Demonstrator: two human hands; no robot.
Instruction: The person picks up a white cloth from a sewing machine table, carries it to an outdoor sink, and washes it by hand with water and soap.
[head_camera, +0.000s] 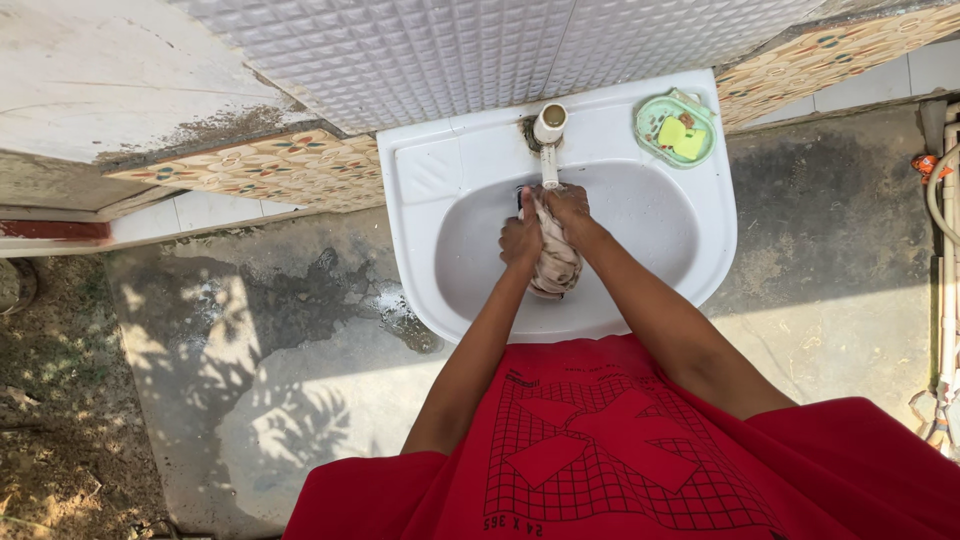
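Observation:
Over the bowl of a white wall-mounted sink (420, 210), both my hands grip a bunched, wet, light patterned cloth (556, 265). My left hand (520, 240) squeezes its left side. My right hand (570, 208) clasps the top of the cloth just under the white tap (549, 135). The cloth hangs down between my hands into the basin. Whether water runs from the tap is unclear.
A green soap dish (677, 128) with yellow-green soap sits on the sink's right rim. White textured tiles and patterned tiles cover the wall behind. The concrete floor (300, 380) has a wet patch left of the sink. Pipes and a hose (945, 260) run along the right edge.

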